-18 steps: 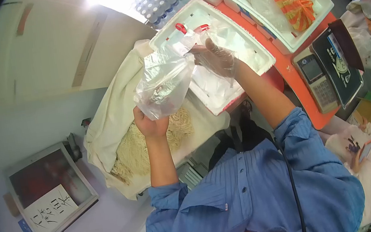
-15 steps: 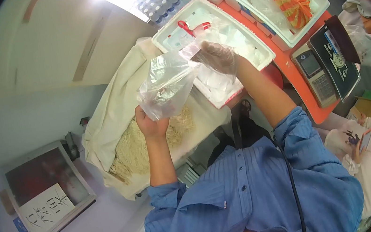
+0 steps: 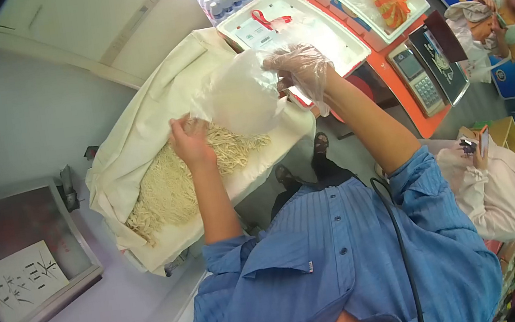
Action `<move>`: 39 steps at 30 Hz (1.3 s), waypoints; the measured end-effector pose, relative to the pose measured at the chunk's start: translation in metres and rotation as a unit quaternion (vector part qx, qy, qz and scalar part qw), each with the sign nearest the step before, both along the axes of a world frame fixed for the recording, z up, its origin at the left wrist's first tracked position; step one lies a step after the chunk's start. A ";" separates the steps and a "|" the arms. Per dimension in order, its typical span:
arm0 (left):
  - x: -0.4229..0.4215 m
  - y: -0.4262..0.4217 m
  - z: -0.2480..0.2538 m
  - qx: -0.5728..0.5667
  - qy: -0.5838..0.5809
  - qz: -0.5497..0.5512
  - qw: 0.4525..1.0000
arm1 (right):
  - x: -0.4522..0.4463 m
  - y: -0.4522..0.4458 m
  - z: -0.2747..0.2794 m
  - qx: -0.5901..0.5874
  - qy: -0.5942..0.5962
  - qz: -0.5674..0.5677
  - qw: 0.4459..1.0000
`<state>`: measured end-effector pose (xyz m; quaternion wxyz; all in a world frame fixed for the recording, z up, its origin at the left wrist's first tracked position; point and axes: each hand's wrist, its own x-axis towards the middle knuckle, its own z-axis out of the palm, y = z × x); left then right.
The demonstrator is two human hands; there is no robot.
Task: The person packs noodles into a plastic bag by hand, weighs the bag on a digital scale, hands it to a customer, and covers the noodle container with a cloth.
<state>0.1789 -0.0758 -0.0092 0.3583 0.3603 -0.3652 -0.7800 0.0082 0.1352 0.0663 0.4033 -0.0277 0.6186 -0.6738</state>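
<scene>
Clear bag (image 3: 240, 94) now rounder between both hands (image 3: 195, 145)

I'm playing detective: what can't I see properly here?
Head view: whether more noodles lie under the cream cloth; its folds cover that spot.
Head view: writing on the white card; too small.
Head view: what's inside the orange-striped bundle; its wrapping hides it.
Head view: where exactly the right hand meets the clear bag; crumpled plastic overlaps there.

Now the clear plastic bag (image 3: 240, 94) balloons rounder, uncovering the badge (image 3: 255, 34) near the foam box's (image 3: 326, 32) left corner!
</scene>
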 end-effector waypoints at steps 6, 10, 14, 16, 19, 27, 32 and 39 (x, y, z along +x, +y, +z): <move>0.011 0.099 0.056 -0.707 -0.124 -0.053 0.694 | 0.048 -0.003 -0.015 -0.061 0.010 -0.080 0.995; -0.002 0.109 0.039 -0.719 -0.150 -0.027 0.678 | 0.071 0.001 -0.019 -0.039 0.096 -0.085 0.991; 0.005 0.106 0.033 -0.742 -0.163 -0.023 0.650 | 0.080 0.004 -0.021 -0.036 0.122 -0.105 0.986; 0.010 0.105 0.030 -0.756 -0.174 -0.027 0.631 | 0.082 0.006 -0.019 -0.009 0.101 -0.115 0.988; 0.015 0.109 0.028 -0.746 -0.209 -0.057 0.630 | 0.079 0.015 -0.022 0.038 0.104 -0.109 0.988; 0.015 0.127 0.030 -0.638 -0.240 -0.149 0.716 | 0.073 0.044 -0.006 0.043 0.060 -0.090 0.993; 0.009 0.146 0.043 -0.385 -0.316 -0.220 0.839 | 0.088 0.076 -0.046 -0.084 0.052 -0.021 0.995; 0.013 0.173 0.019 -0.479 -0.317 -0.244 0.781 | 0.093 0.081 -0.071 0.048 -0.034 0.054 0.997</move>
